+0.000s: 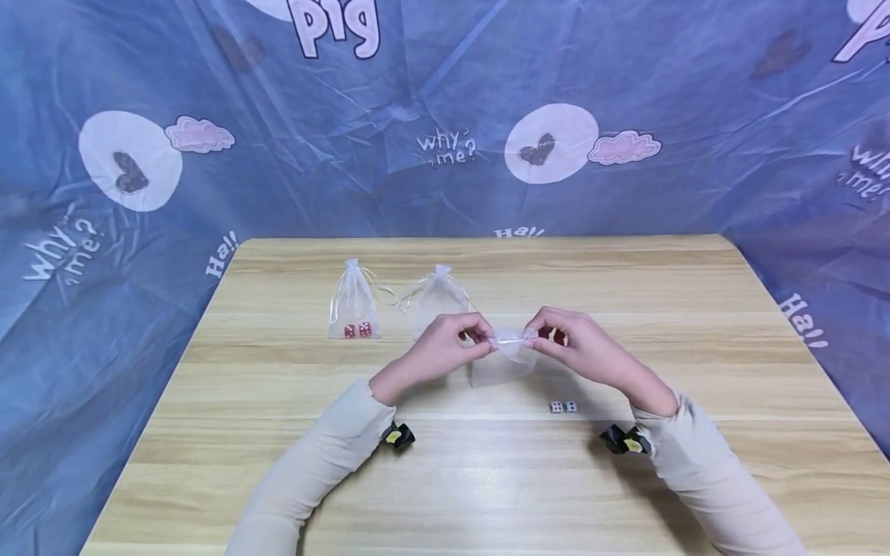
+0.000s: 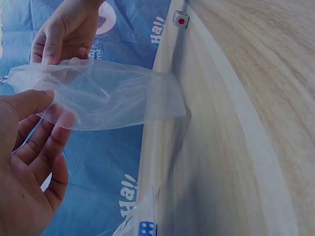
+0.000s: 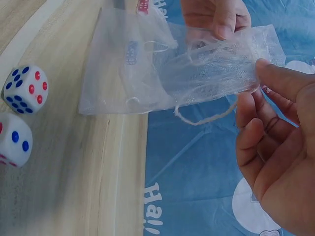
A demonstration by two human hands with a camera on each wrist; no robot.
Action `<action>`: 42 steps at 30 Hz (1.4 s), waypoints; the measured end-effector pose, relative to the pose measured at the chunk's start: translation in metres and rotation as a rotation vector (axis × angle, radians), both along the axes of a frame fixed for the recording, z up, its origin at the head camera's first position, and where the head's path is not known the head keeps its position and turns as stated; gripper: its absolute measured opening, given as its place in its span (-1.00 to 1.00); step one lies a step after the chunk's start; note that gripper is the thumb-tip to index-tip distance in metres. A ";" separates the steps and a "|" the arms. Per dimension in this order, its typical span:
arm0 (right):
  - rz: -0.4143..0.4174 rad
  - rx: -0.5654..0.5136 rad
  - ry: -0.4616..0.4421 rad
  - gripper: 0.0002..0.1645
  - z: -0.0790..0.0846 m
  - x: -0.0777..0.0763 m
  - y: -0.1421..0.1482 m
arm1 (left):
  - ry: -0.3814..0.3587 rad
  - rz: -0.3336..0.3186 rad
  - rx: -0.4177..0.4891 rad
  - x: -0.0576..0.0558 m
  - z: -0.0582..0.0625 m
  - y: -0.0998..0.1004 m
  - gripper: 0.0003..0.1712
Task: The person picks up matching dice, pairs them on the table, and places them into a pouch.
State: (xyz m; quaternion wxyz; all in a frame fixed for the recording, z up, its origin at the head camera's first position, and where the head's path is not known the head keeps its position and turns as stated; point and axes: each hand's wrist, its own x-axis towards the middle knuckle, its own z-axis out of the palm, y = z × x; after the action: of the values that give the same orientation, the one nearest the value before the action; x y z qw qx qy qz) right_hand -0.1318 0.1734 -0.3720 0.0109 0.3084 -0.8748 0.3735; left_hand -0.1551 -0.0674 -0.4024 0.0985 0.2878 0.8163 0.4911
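A sheer white mesh drawstring bag (image 1: 502, 372) hangs upright just above the table between both hands. My left hand (image 1: 445, 340) pinches one side of its top edge between thumb and fingers. On the other side my right hand (image 1: 584, 346) pinches the same edge. In the right wrist view, a loop of pale cord (image 3: 204, 120) dangles from the bag (image 3: 113, 93), which looks flat with nothing inside. Two white dice, one with red and blue dots (image 3: 27, 88) and its neighbour (image 3: 17, 140), lie on the table near my right wrist.
Behind the hands stand two tied mesh bags. The left bag (image 1: 353, 297) holds two red dice (image 1: 358, 330); the other bag (image 1: 439, 292) is partly covered by my left hand, and a blue die (image 2: 146, 228) shows in it. A blue printed curtain (image 1: 389, 185) surrounds the wooden table (image 1: 445, 494).
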 end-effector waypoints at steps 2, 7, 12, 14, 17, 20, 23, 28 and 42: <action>-0.009 -0.002 0.001 -0.89 0.000 0.000 0.001 | 0.001 0.006 -0.002 0.000 -0.001 -0.002 -0.91; -0.027 -0.007 0.014 -0.88 0.001 0.001 0.003 | -0.017 0.025 0.013 -0.001 -0.005 -0.005 -0.91; -0.038 -0.009 0.013 -0.87 0.001 0.003 0.004 | -0.021 0.038 0.010 -0.001 -0.007 -0.010 -0.91; -0.037 -0.012 0.015 -0.86 0.001 0.004 0.004 | -0.016 0.034 0.000 0.000 -0.007 -0.011 -0.91; -0.028 -0.022 0.027 -0.84 0.001 0.005 0.003 | 0.012 0.017 -0.025 0.000 -0.005 -0.012 -0.91; -0.016 -0.041 0.043 -0.82 0.001 0.005 0.002 | 0.050 -0.002 -0.040 0.000 -0.003 -0.012 -0.88; -0.009 -0.056 0.049 -0.80 0.002 0.003 0.001 | 0.073 -0.006 -0.047 0.001 0.000 -0.010 -0.78; 0.011 -0.052 0.033 -0.80 0.001 0.002 -0.002 | 0.099 -0.002 -0.021 0.003 0.005 -0.004 -0.71; -0.028 -0.039 0.025 -0.82 0.002 0.004 0.004 | 0.115 0.045 0.085 0.002 0.000 -0.008 -0.93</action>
State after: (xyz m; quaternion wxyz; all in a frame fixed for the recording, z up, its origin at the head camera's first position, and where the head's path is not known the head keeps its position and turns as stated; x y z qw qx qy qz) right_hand -0.1279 0.1775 -0.3704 0.0333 0.3004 -0.8714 0.3865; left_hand -0.1532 -0.0759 -0.4029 0.0283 0.3009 0.8052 0.5102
